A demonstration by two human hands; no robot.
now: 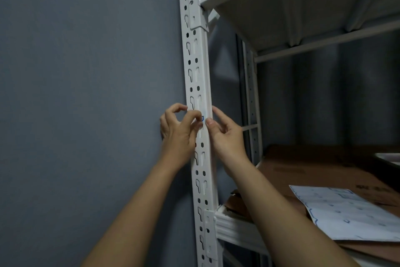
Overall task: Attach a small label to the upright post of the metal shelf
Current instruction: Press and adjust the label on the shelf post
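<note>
White with a blue mark, the label (203, 118) sits on the post (200, 85) between my two hands. My left hand (178, 127) pinches its edge with curled fingers; my right hand (225, 134) presses its thumb beside it, fingers relaxed.

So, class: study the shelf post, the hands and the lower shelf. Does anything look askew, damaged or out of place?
Little stands out. The post looks straight and undamaged, and both hands meet at the small label, too hidden to judge. On the lower shelf, a printed sheet lies skewed on flattened cardboard.
</note>
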